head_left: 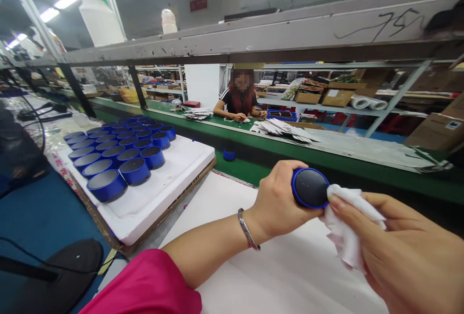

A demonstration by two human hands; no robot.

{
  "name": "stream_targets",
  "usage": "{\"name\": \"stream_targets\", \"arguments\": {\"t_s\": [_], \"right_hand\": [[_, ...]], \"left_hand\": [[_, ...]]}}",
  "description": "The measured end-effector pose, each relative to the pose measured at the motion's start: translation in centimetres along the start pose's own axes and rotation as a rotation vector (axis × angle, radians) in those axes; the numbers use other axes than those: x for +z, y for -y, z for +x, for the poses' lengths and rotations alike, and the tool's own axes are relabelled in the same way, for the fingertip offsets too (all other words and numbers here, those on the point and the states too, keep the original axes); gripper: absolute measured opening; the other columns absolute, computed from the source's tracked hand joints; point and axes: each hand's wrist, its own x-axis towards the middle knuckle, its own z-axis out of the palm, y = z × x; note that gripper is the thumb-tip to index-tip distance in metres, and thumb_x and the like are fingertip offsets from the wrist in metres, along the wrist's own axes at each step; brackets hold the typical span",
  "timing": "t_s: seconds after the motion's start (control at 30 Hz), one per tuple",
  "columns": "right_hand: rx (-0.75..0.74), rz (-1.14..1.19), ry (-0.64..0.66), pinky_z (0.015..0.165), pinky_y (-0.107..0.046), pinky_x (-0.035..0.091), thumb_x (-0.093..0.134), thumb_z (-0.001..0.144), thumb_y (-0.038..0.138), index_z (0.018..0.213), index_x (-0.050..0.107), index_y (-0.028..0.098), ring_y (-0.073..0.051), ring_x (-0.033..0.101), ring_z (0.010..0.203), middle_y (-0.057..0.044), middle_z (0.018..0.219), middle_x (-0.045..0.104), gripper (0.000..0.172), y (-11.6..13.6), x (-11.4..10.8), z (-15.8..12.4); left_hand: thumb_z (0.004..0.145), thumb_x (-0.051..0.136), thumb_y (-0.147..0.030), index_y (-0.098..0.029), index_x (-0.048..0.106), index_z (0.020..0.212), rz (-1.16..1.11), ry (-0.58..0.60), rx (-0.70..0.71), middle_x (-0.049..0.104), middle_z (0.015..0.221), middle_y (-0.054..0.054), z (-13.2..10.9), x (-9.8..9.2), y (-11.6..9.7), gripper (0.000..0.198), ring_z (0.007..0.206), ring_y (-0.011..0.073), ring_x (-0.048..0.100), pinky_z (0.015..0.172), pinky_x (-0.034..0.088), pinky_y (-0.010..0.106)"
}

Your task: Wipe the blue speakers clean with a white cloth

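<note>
My left hand (277,198) is wrapped around a short blue cylinder with a dark round top (311,187), perhaps a small speaker; its kind is not certain. The dark face is tilted toward me. In my right hand (402,236) a crumpled white cloth (348,222) is pinched between thumb and fingers. The cloth touches the cylinder's right rim. Both hands are above a white-covered work surface (217,207). The left hand's fingertips are hidden behind the cylinder.
Several similar blue cylinders (107,184) stand in rows on a white foam board (174,178) at left. One blue piece (229,154) lies on the green conveyor belt (250,166). Across it sits a person (239,96) near piled white sheets (282,129). A metal shelf (253,36) spans overhead.
</note>
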Motion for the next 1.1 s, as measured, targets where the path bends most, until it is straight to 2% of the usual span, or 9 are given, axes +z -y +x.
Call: {"name": "stream_targets", "arguments": {"t_s": [0.1, 0.17, 0.3, 0.53, 0.67, 0.9, 1.1], "right_hand": [[0.154, 0.140, 0.108, 0.031, -0.034, 0.041, 0.107, 0.036, 0.059, 0.093, 0.082, 0.022, -0.024, 0.056, 0.043, -0.006, 0.067, 0.070, 0.073, 0.7, 0.2, 0.1], [0.153, 0.169, 0.107, 0.037, -0.032, 0.048, 0.106, 0.030, 0.052, 0.089, 0.083, 0.022, -0.024, 0.063, 0.051, -0.007, 0.074, 0.075, 0.070, 1.5, 0.3, 0.2], [0.160, 0.088, 0.085, 0.046, -0.030, 0.056, 0.103, 0.027, 0.051, 0.076, 0.083, 0.023, -0.026, 0.070, 0.060, -0.005, 0.070, 0.074, 0.059, 2.5, 0.2, 0.6], [0.136, 0.056, 0.020, 0.041, -0.027, 0.051, 0.107, 0.027, 0.047, 0.101, 0.091, 0.024, -0.022, 0.066, 0.056, -0.007, 0.087, 0.083, 0.079, 0.1, -0.2, 1.5], [0.148, 0.064, 0.055, 0.044, -0.024, 0.050, 0.108, 0.024, 0.048, 0.094, 0.090, 0.022, -0.022, 0.067, 0.061, -0.008, 0.087, 0.082, 0.076, 0.1, -0.5, 1.4], [0.151, 0.020, 0.047, 0.043, -0.027, 0.049, 0.107, 0.026, 0.044, 0.092, 0.091, 0.022, -0.023, 0.066, 0.059, -0.008, 0.084, 0.081, 0.071, 0.9, -0.4, 1.2], [0.169, 0.012, 0.070, 0.045, -0.027, 0.051, 0.104, 0.027, 0.045, 0.090, 0.091, 0.022, -0.023, 0.067, 0.059, -0.008, 0.085, 0.082, 0.069, 1.8, -0.4, 0.9]], "left_hand": [[0.082, 0.091, -0.030, -0.026, 0.052, 0.133, 0.013, -0.022, 0.008, 0.074, 0.129, 0.008, 0.2, -0.2, 0.3, 0.064, 0.120, 0.0302, 0.078, 0.105, 0.069, 0.045], [0.083, 0.090, -0.029, -0.026, 0.052, 0.134, 0.017, -0.024, 0.022, 0.074, 0.130, 0.008, 0.3, -0.4, 0.4, 0.065, 0.121, 0.0301, 0.078, 0.105, 0.069, 0.045], [0.084, 0.091, -0.033, -0.025, 0.051, 0.135, 0.004, -0.005, 0.038, 0.073, 0.129, 0.009, 0.4, -0.8, 0.3, 0.064, 0.120, 0.0303, 0.078, 0.103, 0.069, 0.044], [0.083, 0.089, -0.032, -0.024, 0.052, 0.133, -0.044, 0.026, -0.030, 0.074, 0.130, 0.011, 0.4, -0.9, 0.1, 0.062, 0.122, 0.0321, 0.078, 0.106, 0.068, 0.048], [0.078, 0.093, -0.032, -0.025, 0.053, 0.132, -0.061, 0.054, -0.064, 0.073, 0.131, 0.009, 0.5, -1.0, -0.3, 0.068, 0.122, 0.0320, 0.077, 0.106, 0.068, 0.047], [0.071, 0.097, -0.025, -0.026, 0.055, 0.128, -0.018, 0.079, -0.133, 0.075, 0.129, 0.007, 0.8, -1.1, -0.8, 0.071, 0.119, 0.0311, 0.078, 0.106, 0.068, 0.046], [0.074, 0.095, -0.027, -0.025, 0.055, 0.128, -0.026, 0.071, -0.113, 0.075, 0.129, 0.008, 0.7, -1.1, -0.7, 0.067, 0.120, 0.0311, 0.078, 0.107, 0.068, 0.045]]}}
